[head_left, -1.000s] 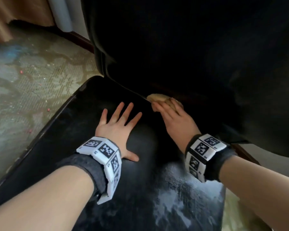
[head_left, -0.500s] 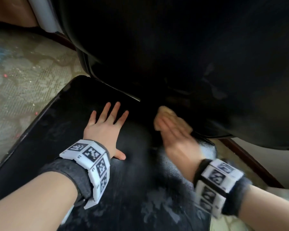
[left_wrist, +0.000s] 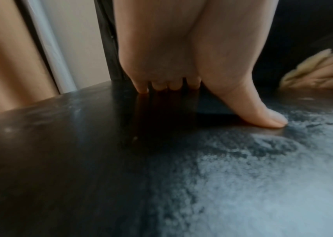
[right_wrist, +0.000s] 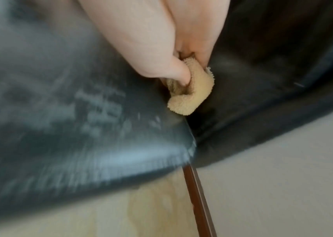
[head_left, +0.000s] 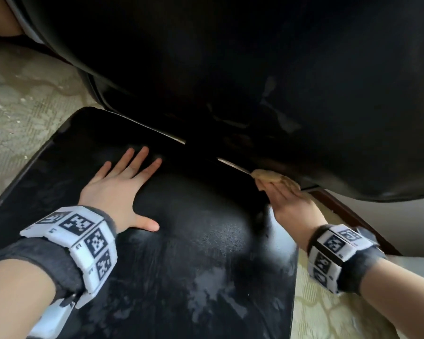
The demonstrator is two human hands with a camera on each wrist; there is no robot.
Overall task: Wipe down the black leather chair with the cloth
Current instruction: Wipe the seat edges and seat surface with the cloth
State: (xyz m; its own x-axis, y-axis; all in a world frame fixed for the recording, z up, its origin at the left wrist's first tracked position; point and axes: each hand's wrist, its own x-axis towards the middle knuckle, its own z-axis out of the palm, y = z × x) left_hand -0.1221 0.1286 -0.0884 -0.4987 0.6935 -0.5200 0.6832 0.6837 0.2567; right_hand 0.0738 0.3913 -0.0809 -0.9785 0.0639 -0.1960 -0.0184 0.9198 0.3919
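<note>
Dusty black leather chair seat point(head_left: 181, 241): my flat left hand point(head_left: 115, 189) braces, while right hand point(head_left: 287, 204), gripping bunched tan terry cloth point(head_left: 269, 176), has swept right along far crease, near seat still streaked.

On my head feed, patterned carpet floor point(head_left: 22, 123) to the left, pale yellowish carpet point(head_left: 333, 314) at lower right, a brown baseboard strip point(head_left: 353, 216) along a light wall point(head_left: 406, 216), wrist markers blurred

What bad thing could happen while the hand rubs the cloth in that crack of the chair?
The cloth is bunched in the right hand, right at the gap between seat and backrest, so it might snag or slip in. The pale streaks on the seat may get missed.
</note>
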